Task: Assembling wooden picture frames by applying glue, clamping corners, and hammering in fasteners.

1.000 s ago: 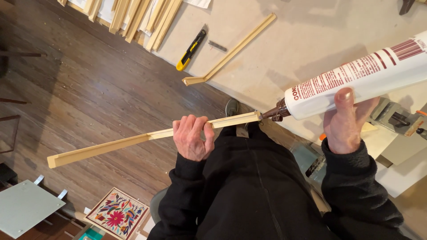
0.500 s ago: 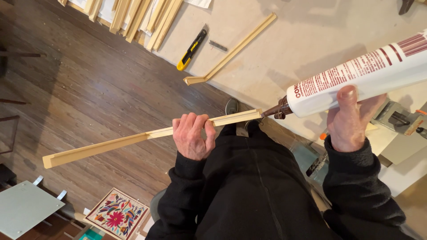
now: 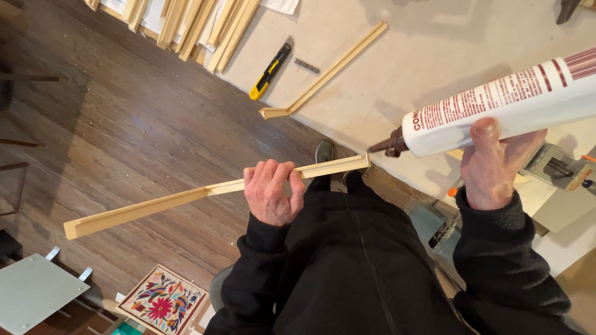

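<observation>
So the left hand (image 3: pixel 271 197) is wrapped tight around a long wooden strip (image 3: pixel 161 203), held out over the wood floor (image 3: pixel 124 136). The right hand (image 3: pixel 493 167) grips a white adhesive tube (image 3: pixel 503 105), its brown nozzle (image 3: pixel 383 146) just beside the strip's end. A yellow utility knife (image 3: pixel 270 71) lies near the edge of the tan sheet (image 3: pixel 434 56).

This looks like a workshop set up in a home. Many thin wood sticks (image 3: pixel 205 25) lie in a pile on a big pale sheet (image 3: pixel 428 56) spread over the dark wood floor (image 3: pixel 124 136). A yellow cutting knife (image 3: pixel 269 71) lies on the sheet near another long wood strip (image 3: pixel 329 71). A tool with orange parts (image 3: pixel 562 167) sits on a light board at the right. A bright cloth with flowers and birds (image 3: pixel 162 301) lies on the floor, like in a house.
</observation>
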